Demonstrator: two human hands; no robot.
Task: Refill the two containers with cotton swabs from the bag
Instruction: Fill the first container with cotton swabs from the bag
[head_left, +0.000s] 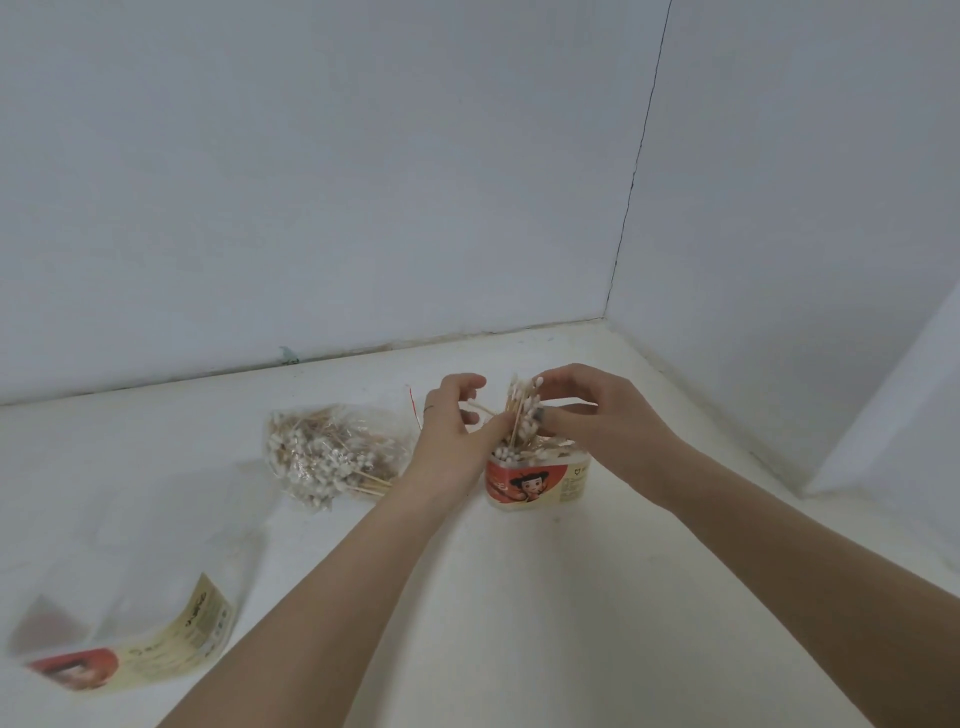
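Observation:
A clear container with a red and yellow label (537, 480) stands upright on the white surface, packed with cotton swabs. My right hand (592, 415) pinches a bunch of swabs (522, 410) sticking up out of it. My left hand (457, 421) is on the container's left side, fingers curled against the same swabs. A clear bag of cotton swabs (327, 454) lies to the left of my left hand. A second container with the same label (130, 639) sits at the near left, blurred; I cannot tell what it holds.
White walls close off the back and the right, meeting in a corner (605, 317) behind the container. A thin red strand (414, 408) lies by the bag. A white panel (893, 405) stands at the right edge.

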